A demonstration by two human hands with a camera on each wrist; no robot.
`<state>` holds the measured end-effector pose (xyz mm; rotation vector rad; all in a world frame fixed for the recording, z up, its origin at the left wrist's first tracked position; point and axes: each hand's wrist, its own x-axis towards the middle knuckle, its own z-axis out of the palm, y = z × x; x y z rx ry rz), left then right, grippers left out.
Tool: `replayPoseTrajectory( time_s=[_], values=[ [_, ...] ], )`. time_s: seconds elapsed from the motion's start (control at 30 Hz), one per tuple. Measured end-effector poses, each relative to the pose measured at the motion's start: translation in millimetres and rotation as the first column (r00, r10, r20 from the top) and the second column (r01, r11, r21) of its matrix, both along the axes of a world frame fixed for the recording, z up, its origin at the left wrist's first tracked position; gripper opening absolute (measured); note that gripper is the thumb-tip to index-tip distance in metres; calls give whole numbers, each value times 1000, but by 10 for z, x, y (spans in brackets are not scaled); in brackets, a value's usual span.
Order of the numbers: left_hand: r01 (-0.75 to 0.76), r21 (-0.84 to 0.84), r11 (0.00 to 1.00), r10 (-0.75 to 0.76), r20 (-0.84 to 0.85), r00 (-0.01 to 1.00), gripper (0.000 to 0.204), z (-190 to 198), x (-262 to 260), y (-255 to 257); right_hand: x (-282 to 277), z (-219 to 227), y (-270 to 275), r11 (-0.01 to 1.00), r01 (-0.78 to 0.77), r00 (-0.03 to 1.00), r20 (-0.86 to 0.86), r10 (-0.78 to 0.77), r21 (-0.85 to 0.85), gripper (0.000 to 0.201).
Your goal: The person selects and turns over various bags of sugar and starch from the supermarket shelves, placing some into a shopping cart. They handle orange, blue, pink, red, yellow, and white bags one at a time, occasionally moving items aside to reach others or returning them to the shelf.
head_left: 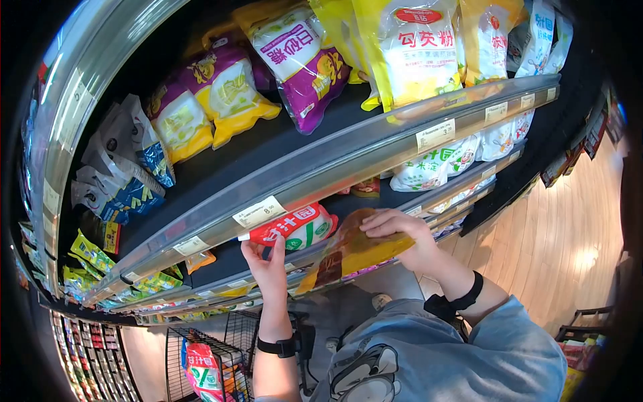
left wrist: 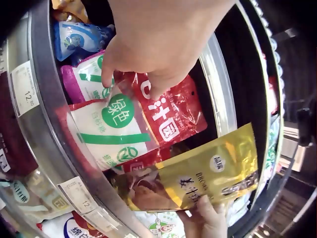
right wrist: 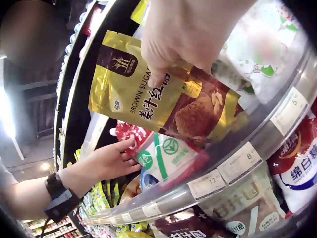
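My left hand [head_left: 266, 268] is at a red-and-white sugar bag [head_left: 309, 231] on a lower shelf. In the left wrist view, its thumb and fingers pinch the bag's red and clear plastic, above a green round label. My right hand [head_left: 405, 234] grips a gold brown sugar pouch [right wrist: 119, 91] by its edge, with the thumb on the printed front. The pouch [left wrist: 213, 171] is held out in front of the shelf, close beside the red-and-white bag. Behind that bag, a purple-edged white packet [left wrist: 84, 77] and a blue packet [left wrist: 79, 39] show in the left wrist view.
Clear shelf lips with price tags [head_left: 260, 213] run along the shelf fronts. Purple-and-yellow bags [head_left: 234, 94] and a yellow-and-white bag [head_left: 422, 60] fill the shelf above. A black wire cart [head_left: 175, 355] holding a red-and-white bag [head_left: 201, 368] stands below left.
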<state>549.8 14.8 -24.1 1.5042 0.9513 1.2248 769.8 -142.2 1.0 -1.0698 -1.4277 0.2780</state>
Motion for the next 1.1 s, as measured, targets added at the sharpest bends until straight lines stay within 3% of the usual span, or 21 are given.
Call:
replayPoseTrajectory(
  time_s=[0.07,0.2,0.27,0.33,0.4,0.47,0.5,0.53,0.57,0.6,0.63,0.67,0.7,0.73,0.8,0.83,0.9,0.93,1.0,1.07,1.1],
  values=[
    [-61,81,995,65,-39,997,57,-52,-43,-64,-93,102,-64,990,-114,986,-128,103,-84,20],
    [-128,42,991,130,-52,990,47,24,-289,-362,-336,58,-103,972,-104,994,1,107,-210,27],
    [-196,-104,975,207,114,972,36,41,-509,-541,-445,84,-110,970,-114,989,68,131,-215,28],
    [-189,-58,980,193,74,978,37,-55,-848,-722,-618,166,-109,937,-31,979,180,100,-349,31],
    [-183,-8,983,183,34,982,38,-40,-1037,-889,-807,209,-35,936,-47,979,168,112,-349,33],
    [5,315,949,113,-355,928,48,153,-1039,-1181,-1055,240,50,978,-56,998,-3,56,-199,30],
    [29,405,914,175,-456,873,62,269,-955,-1288,-1159,334,67,977,-70,997,-31,65,-203,27],
    [64,487,871,245,-543,803,76,388,-822,-1368,-1300,338,115,965,-112,988,-131,82,-239,36],
    [65,453,889,233,-570,788,93,477,-699,-1429,-1421,375,154,970,-129,984,-149,99,-207,36],
    [37,410,912,188,-496,848,92,489,-641,-1469,-1526,418,178,973,-147,979,-167,118,-176,35],
    [25,411,911,201,-495,845,92,507,-642,-1453,-1618,445,185,964,-218,962,-198,187,-149,32],
    [-105,96,990,123,-208,970,74,523,-652,-1429,-1699,464,179,949,-291,939,-226,259,-121,29],
    [-112,-247,963,144,119,982,57,531,-683,-1412,-1778,476,149,902,-410,888,-282,363,-132,23],
    [-128,-245,961,161,118,980,57,485,-769,-1411,-1858,489,128,870,-485,847,-294,444,-84,24],
    [-25,-392,920,213,444,870,66,214,-1077,-1426,-1935,509,109,853,-521,847,-141,513,-25,30],
    [44,-442,896,251,585,771,71,64,-1249,-1445,-1926,535,98,794,-607,791,-113,601,-35,38],
    [184,-486,855,343,794,502,80,-70,-1518,-1523,-1829,489,136,801,-597,801,-61,595,-32,44],
    [-117,-250,961,150,119,981,70,286,-1387,-1606,-1772,467,166,817,-577,817,-1,577,-25,49],
    [54,-384,922,83,330,940,69,496,-1490,-1673,-1645,420,180,900,-409,901,92,425,-150,63],
    [154,-460,875,86,460,884,72,664,-1461,-1734,-1611,319,171,851,-472,882,-138,451,-231,72],
    [225,-439,870,31,504,863,72,675,-1472,-1726,-1592,301,140,714,-608,792,-325,517,-347,75]
  ],
)
